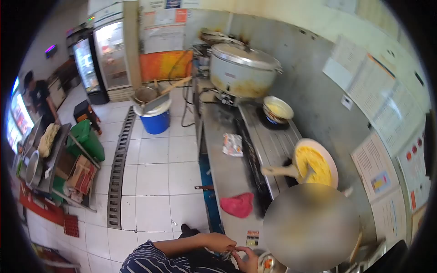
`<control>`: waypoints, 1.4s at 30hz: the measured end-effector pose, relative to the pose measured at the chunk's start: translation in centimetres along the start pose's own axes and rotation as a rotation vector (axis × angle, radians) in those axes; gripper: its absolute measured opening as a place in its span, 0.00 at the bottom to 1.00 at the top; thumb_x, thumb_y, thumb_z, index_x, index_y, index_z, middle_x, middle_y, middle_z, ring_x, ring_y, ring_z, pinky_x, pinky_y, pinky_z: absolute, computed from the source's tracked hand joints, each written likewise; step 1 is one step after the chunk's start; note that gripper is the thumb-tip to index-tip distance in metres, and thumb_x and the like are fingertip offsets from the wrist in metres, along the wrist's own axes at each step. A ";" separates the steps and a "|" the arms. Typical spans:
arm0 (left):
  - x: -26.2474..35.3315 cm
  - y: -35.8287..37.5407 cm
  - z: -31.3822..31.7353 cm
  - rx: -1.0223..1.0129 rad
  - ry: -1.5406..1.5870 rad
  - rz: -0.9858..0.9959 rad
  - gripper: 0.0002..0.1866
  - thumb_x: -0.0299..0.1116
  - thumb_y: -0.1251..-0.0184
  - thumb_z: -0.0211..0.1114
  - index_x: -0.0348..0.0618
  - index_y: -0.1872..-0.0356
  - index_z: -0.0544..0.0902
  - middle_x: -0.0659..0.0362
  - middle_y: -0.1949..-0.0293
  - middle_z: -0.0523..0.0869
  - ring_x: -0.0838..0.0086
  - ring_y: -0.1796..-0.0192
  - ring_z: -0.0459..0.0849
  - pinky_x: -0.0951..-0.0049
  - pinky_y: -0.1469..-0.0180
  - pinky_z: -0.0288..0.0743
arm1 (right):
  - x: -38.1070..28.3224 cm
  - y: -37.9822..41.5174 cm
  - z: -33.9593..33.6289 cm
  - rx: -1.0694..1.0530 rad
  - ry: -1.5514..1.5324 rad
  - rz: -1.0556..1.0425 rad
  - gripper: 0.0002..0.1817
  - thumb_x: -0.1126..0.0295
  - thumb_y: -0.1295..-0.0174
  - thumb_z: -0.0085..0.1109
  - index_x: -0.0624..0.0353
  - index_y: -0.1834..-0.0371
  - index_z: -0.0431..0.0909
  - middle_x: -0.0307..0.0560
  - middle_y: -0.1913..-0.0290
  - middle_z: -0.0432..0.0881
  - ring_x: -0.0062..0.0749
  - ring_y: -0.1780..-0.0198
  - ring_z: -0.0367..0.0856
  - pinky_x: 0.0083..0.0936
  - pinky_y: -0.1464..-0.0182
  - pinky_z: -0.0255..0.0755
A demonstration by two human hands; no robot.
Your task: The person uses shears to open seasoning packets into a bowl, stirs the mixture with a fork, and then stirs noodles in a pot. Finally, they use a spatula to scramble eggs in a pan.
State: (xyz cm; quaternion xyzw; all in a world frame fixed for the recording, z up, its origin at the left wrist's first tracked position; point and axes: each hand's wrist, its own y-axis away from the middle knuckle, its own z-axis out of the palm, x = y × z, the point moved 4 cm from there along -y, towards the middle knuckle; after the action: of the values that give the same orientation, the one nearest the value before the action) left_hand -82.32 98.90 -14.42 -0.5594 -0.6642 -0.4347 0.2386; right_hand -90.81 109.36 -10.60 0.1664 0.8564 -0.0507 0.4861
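At the lower edge of the counter, my left hand (221, 242) and my right hand (247, 260) meet fingertip to fingertip. Both are closed in a pinch, and what they pinch is too small and hidden to name. Just beyond them a small printed packet (252, 238) lies on the steel counter (216, 175). Beside my right hand is a metal bowl (265, 260) with something orange and white inside. A crumpled pink cloth (237, 204) rests further up. On the stove, a pan (334, 166) holds yellow food, with a light-coloured handle (280, 171) pointing left.
A blurred round patch covers part of the stove. A large rice cooker (243, 68) and a small pot (278, 109) stand further along. A blue bucket (155, 123) sits on the tiles near a floor drain (120, 173). Another person (41, 98) stands far left.
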 end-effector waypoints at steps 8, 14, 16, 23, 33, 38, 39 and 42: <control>-8.2 10.9 -7.7 0.452 -0.014 -0.226 0.14 0.40 0.46 0.46 0.42 0.69 0.74 0.50 0.69 0.78 0.55 0.63 0.76 0.60 0.63 0.68 | -5.3 -12.2 10.8 -0.453 -0.125 -0.139 0.13 0.69 0.54 0.60 0.62 0.66 0.73 0.48 0.72 0.76 0.30 0.70 0.75 0.23 0.67 0.69; -12.9 21.7 -7.7 0.942 0.218 -0.280 0.11 0.40 0.47 0.55 0.45 0.68 0.76 0.54 0.70 0.79 0.61 0.66 0.78 0.67 0.64 0.70 | -11.3 -17.7 21.3 -0.797 0.103 -0.340 0.15 0.60 0.56 0.63 0.63 0.76 0.77 0.46 0.82 0.76 0.26 0.80 0.74 0.19 0.74 0.65; -14.3 24.6 -6.8 1.163 0.340 -0.404 0.09 0.37 0.51 0.61 0.45 0.70 0.78 0.56 0.72 0.80 0.66 0.68 0.78 0.72 0.66 0.70 | -13.0 -18.6 23.6 -0.857 0.119 -0.311 0.16 0.59 0.56 0.62 0.63 0.77 0.77 0.45 0.83 0.76 0.24 0.80 0.72 0.18 0.75 0.65; -22.0 27.8 -4.1 1.553 1.160 -0.180 0.12 0.32 0.50 0.63 0.37 0.66 0.77 0.57 0.70 0.81 0.73 0.67 0.78 0.74 0.62 0.71 | -14.3 -23.4 32.0 -1.041 0.073 -0.329 0.13 0.62 0.52 0.60 0.63 0.76 0.76 0.38 0.85 0.72 0.14 0.80 0.64 0.15 0.77 0.59; -33.9 25.9 -14.5 1.599 2.047 0.165 0.11 0.31 0.50 0.60 0.47 0.64 0.72 0.63 0.65 0.76 0.73 0.58 0.72 0.66 0.51 0.62 | -16.0 -41.2 40.8 -1.162 -0.082 -0.328 0.10 0.66 0.49 0.57 0.60 0.67 0.75 0.39 0.74 0.78 0.17 0.71 0.72 0.16 0.67 0.66; -41.7 30.3 -26.6 1.797 1.818 0.298 0.12 0.30 0.50 0.60 0.49 0.62 0.72 0.64 0.63 0.75 0.74 0.57 0.71 0.66 0.51 0.62 | -17.3 -75.6 38.4 -0.220 0.196 -0.579 0.05 0.74 0.53 0.50 0.60 0.76 0.76 0.47 0.72 0.78 0.34 0.69 0.76 0.27 0.65 0.69; -42.5 31.2 -28.9 1.829 1.774 0.310 0.12 0.30 0.50 0.60 0.49 0.62 0.72 0.64 0.63 0.75 0.74 0.56 0.71 0.66 0.51 0.63 | -19.1 -80.5 37.0 -0.051 0.153 -0.607 0.05 0.76 0.56 0.48 0.60 0.80 0.76 0.49 0.73 0.77 0.40 0.70 0.76 0.29 0.66 0.69; -44.1 34.2 -36.6 1.949 1.648 0.232 0.13 0.30 0.50 0.59 0.50 0.61 0.71 0.65 0.63 0.75 0.75 0.57 0.72 0.67 0.54 0.65 | -18.1 -94.6 35.5 0.237 0.536 -0.311 0.08 0.74 0.54 0.47 0.59 0.75 0.77 0.53 0.69 0.78 0.44 0.64 0.76 0.32 0.63 0.70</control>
State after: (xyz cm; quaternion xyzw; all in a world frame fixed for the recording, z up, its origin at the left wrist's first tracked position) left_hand -44.56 44.24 -20.69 0.2244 -0.3108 0.0358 0.9229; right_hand -84.95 7.38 -20.87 0.0967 0.9571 -0.1780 0.2073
